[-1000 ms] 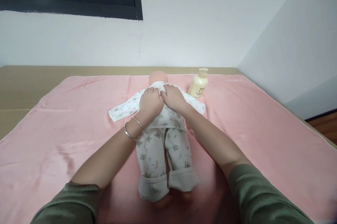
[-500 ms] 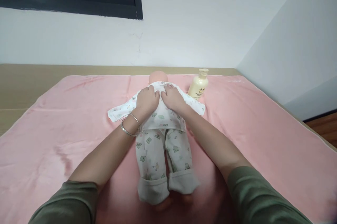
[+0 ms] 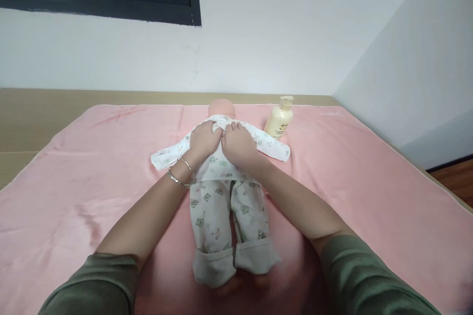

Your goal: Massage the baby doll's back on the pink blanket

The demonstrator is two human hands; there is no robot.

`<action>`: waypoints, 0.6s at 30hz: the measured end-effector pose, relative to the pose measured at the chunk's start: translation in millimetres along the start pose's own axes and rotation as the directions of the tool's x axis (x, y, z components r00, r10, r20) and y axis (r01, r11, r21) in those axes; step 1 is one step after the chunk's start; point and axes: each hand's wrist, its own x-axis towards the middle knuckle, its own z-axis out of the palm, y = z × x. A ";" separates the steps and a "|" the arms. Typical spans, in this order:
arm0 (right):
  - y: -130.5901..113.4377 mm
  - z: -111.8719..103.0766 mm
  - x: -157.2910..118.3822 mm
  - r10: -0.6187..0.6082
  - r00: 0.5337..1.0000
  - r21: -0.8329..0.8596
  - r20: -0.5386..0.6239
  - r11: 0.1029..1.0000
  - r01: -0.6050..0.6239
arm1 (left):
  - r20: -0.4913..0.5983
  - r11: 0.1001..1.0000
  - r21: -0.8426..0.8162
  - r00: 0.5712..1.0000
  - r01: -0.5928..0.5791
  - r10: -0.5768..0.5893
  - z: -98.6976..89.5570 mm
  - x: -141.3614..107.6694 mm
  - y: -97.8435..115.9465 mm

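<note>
Behind everything is the white wall [image 3: 266, 49], w/ a dark window frame [image 3: 96, 2] set in it, upper L. Below, the pink sheet [image 3: 111, 177] covers most of the pale wooden counter [image 3: 25, 118], whose bare surface shows at the far edge & far L.

The doll [image 3: 221, 107] lies mid-sheet, right in front of you. Its long axis runs from you to the wall, head pointing at the wall, feet at you, head end slightly L of the feet. No face visible, so prob. face down. The printed pants [image 3: 212, 211] end in turned-up cuffs, legs nearly parallel; the feet are blurry. The printed top [image 3: 221, 169] covers the torso, sleeves out to both sides & angled a bit back toward you.

Your R hand [image 3: 238, 145] has just slid inward, nearer the middle of the upper back, & the R sleeve now lies a touch farther out. So the top prob. shifts along w/ your hand.

Your L hand [image 3: 204, 138] rests on the other side of the upper back, thumb by your R hand. Fingers on both are part-curled, touching cloth; can't tell if they pinch any. The cream pump bottle [image 3: 278, 122] stands just beyond the R sleeve, approx. upright; can't tell if they touch.
</note>
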 end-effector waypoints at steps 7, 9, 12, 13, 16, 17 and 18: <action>24.1 1.2 16.4 0.086 0.996 0.128 0.036 0.988 -0.090 | -0.058 0.988 0.141 0.996 -0.065 0.073 5.8 -12.8 10.9; 32.9 -0.4 22.5 0.117 0.990 0.170 0.082 0.977 -0.129 | -0.072 0.977 0.182 0.989 -0.113 0.128 7.2 -22.5 18.9; 38.4 -1.4 26.4 0.119 0.988 0.188 0.098 0.973 -0.136 | -0.067 0.958 0.192 0.971 -0.215 0.231 8.1 -31.6 26.7; 37.6 -1.5 25.9 0.114 0.989 0.172 0.094 0.977 -0.129 | -0.058 0.955 0.183 0.967 -0.232 0.247 7.3 -31.4 27.0; 27.1 -1.8 19.6 0.106 0.992 0.107 0.076 0.988 -0.114 | -0.009 0.970 0.126 0.977 -0.210 0.213 1.6 -20.3 19.4; 21.6 -1.9 16.2 0.095 0.993 0.088 0.066 0.991 -0.100 | 0.016 0.979 0.097 0.984 -0.178 0.177 -0.7 -14.4 14.7; 15.9 -2.0 12.6 0.075 0.996 0.072 0.052 0.994 -0.078 | 0.039 0.989 0.065 0.990 -0.136 0.134 -2.6 -8.4 9.7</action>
